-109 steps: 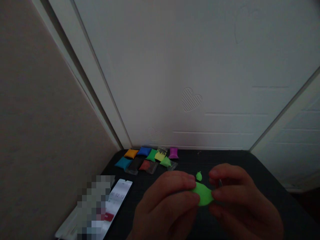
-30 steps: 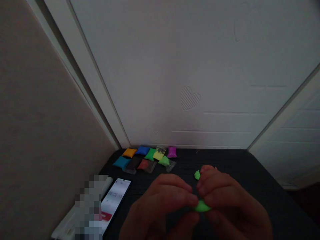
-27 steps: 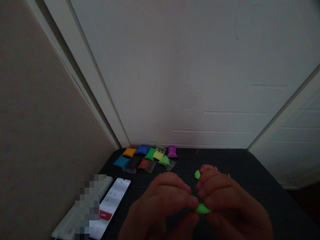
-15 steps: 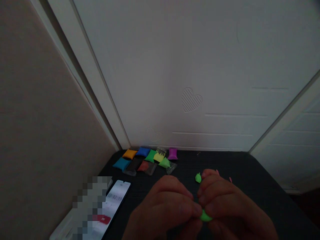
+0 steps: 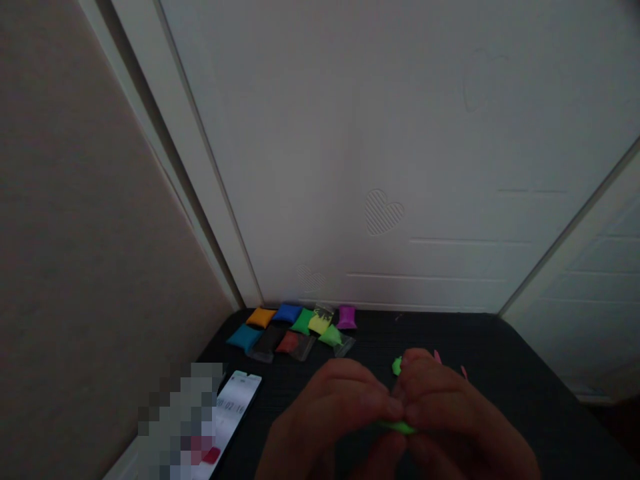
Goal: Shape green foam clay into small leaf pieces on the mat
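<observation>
In the lower middle of the head view, my left hand [image 5: 330,413] and my right hand [image 5: 460,410] meet fingertip to fingertip. Both pinch a small, flattened piece of bright green modelling clay [image 5: 401,427], mostly covered by the fingers. Just beyond my right fingers lies another small green clay piece [image 5: 397,366], partly hidden. Behind the right hand, slim pink pieces [image 5: 437,357] stick out, their lower parts out of sight.
Several small packets of coloured clay, among them a purple packet [image 5: 347,317] and an orange packet [image 5: 261,317], lie along the back left of the dark table [image 5: 500,347]. A lit phone [image 5: 235,407] rests at left. A white panel [image 5: 320,167] rises behind.
The green clay between my fingers now shows as a thinner strip, and both hands have closed in slightly. The whole scene sits a little lower in view.
</observation>
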A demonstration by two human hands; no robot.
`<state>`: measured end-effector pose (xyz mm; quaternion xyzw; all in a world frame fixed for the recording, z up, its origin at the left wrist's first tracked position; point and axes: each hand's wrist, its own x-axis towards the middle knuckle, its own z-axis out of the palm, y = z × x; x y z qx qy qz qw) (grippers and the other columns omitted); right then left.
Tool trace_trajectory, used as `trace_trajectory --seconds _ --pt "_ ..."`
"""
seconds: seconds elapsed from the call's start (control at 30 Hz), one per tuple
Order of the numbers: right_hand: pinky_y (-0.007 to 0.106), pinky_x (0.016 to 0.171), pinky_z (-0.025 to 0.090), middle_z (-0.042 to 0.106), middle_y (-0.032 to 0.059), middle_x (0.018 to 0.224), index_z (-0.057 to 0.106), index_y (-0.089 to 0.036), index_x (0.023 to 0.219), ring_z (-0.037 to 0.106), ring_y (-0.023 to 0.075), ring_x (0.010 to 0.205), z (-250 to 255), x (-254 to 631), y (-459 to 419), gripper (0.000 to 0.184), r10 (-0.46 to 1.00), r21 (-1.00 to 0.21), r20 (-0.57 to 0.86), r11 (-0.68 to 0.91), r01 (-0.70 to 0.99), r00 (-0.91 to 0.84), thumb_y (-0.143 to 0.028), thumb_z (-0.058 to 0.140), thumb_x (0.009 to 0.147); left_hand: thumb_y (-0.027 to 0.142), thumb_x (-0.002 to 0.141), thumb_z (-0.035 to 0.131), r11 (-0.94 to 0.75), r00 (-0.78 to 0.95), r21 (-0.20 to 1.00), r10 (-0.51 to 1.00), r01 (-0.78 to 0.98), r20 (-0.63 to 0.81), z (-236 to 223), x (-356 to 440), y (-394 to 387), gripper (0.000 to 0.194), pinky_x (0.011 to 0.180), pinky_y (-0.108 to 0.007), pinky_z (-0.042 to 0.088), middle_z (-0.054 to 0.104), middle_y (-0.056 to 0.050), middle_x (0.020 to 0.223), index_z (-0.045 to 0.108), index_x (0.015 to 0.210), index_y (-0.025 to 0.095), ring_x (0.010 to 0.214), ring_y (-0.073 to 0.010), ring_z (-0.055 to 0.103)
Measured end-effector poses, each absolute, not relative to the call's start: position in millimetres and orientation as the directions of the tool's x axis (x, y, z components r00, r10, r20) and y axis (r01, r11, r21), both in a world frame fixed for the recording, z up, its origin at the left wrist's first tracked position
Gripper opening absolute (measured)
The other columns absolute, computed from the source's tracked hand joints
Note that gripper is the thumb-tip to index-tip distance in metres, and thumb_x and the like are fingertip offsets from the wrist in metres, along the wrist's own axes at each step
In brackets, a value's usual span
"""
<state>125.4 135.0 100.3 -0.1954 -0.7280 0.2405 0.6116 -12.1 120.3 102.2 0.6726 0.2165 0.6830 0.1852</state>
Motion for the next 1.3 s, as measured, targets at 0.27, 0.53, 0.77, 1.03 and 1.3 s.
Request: trace_trajectory --seconds 0.27,0.53,0.77,1.03,1.3 --pt "0.029 0.063 0.05 0.065 0.0021 0.071 0.06 -0.022 0.09 0.061 0.0164 0.071 102.1 125.3 140.0 0.015 0.547 -0.554 0.816 0.832 0.021 -0.184 -0.02 0.057 0.075 0.004 0.064 0.062 -0.859 -0.066 0.51 0.507 0.042 0.859 100.9 -11.5 122.5 0.042 0.07 -0.029 0.049 0.065 -0.001 0.075 0.054 0.102 0.022 0.068 -0.0141 0.059" --pt "0.028 0.061 0.048 0.063 0.0034 0.072 0.06 -0.019 0.089 0.059 0.0159 0.069 100.7 128.0 140.6 0.018 0.559 -0.575 0.792 0.818 0.009 -0.246 -0.012 0.058 0.072 0.005 0.066 0.061 -0.803 -0.063 0.596 0.594 0.018 0.802 99.7 -9.9 119.4 0.036 0.063 -0.028 0.05 0.065 -0.003 0.078 0.056 0.098 0.019 0.071 -0.0154 0.059" --pt "0.029 0.061 0.048 0.063 0.0035 0.071 0.059 -0.019 0.087 0.058 0.0162 0.068 99.1 129.5 142.1 0.019 0.572 -0.586 0.773 0.81 0.039 -0.275 -0.011 0.057 0.07 0.005 0.066 0.061 -0.841 -0.068 0.54 0.538 0.017 0.84 98.8 -10.6 120.9 0.039 0.063 -0.027 0.05 0.065 -0.001 0.076 0.054 0.1 0.022 0.07 -0.015 0.059" --pt "0.029 0.058 0.048 0.061 0.0032 0.071 0.06 -0.02 0.087 0.057 0.0158 0.067 102.4 130.7 141.4 0.022 0.566 -0.579 0.771 0.814 0.048 -0.293 -0.007 0.055 0.07 0.004 0.063 0.061 -0.78 0.002 0.61 0.616 0.138 0.788 103.5 -13.1 119.7 0.023 0.062 -0.024 0.049 0.062 -0.003 0.072 0.06 0.083 0.016 0.071 -0.014 0.057" --pt "0.028 0.058 0.048 0.061 0.0033 0.07 0.059 -0.02 0.087 0.058 0.0163 0.068 103.0 132.3 141.9 0.022 0.559 -0.566 0.775 0.821 0.071 -0.295 -0.007 0.054 0.069 0.007 0.064 0.062 -0.764 -0.025 0.622 0.628 0.174 0.778 102.7 -10.5 119.1 0.023 0.066 -0.024 0.05 0.063 -0.002 0.076 0.06 0.085 0.018 0.078 -0.015 0.057"
